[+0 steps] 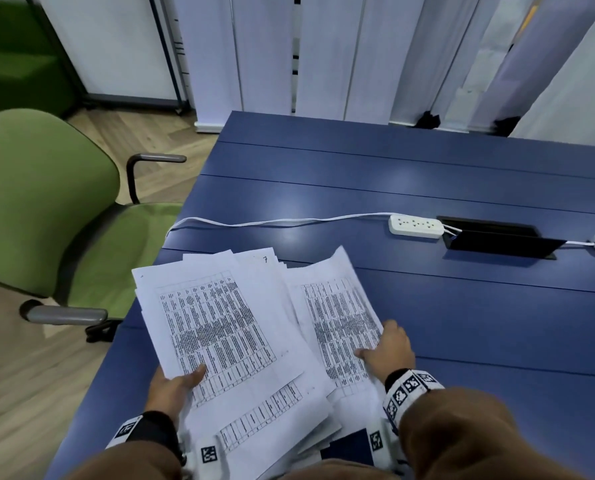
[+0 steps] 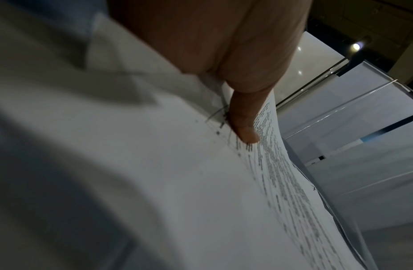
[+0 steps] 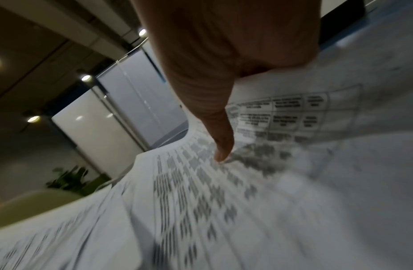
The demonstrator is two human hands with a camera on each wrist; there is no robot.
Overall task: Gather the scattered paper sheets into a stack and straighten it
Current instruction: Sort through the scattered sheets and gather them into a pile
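Sheets (image 1: 226,327) lie fanned and uneven at the table's (image 1: 462,327) near left corner. Left hand (image 1: 171,386) pinches the left bunch, thumb on top; right hand (image 1: 387,351) pinches the right bunch. Bare tabletop stretches right and ahead.

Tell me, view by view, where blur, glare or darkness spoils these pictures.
Head view: sharp, with soft glare patches on the blue table. Left wrist view: dim, the near paper sheets out of focus, sharper around the left hand. Right wrist view: the sheets smear toward the lower edge; ceiling lamps flare.
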